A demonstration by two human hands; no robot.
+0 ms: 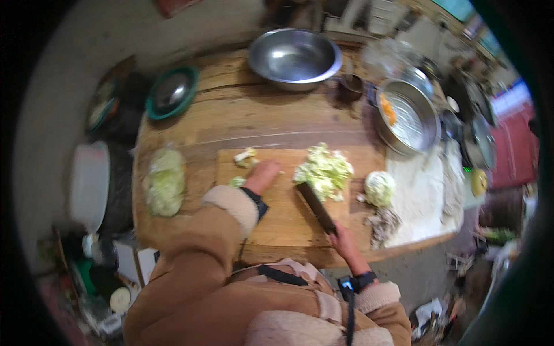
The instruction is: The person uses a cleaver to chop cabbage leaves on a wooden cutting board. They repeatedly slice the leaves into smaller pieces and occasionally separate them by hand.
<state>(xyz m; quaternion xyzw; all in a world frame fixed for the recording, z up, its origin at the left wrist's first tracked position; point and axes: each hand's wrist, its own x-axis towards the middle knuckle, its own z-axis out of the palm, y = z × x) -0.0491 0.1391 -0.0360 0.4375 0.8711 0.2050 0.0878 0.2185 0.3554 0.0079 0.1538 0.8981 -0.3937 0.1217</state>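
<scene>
In my right hand (343, 243) is a cleaver (317, 207), its broad blade reaching up the board to the edge of a heap of chopped cabbage (325, 168). The wooden cutting board (277, 225) lies across the table in front of me. Over the board's left half is my left hand (265, 175), back upward, its fingers blurred; whether they grip anything cannot be made out. Just past it sits a cabbage core piece (246, 158). A small green scrap (237, 181) lies beside the left wrist.
Right of the board are a partial cabbage head (379, 189) and a crumpled cloth (384, 225). A steel pot (407, 116) with something orange stands behind them. A large steel basin (295, 59) and a green-rimmed basin (172, 93) are farther back. Bagged cabbage (165, 182) lies left.
</scene>
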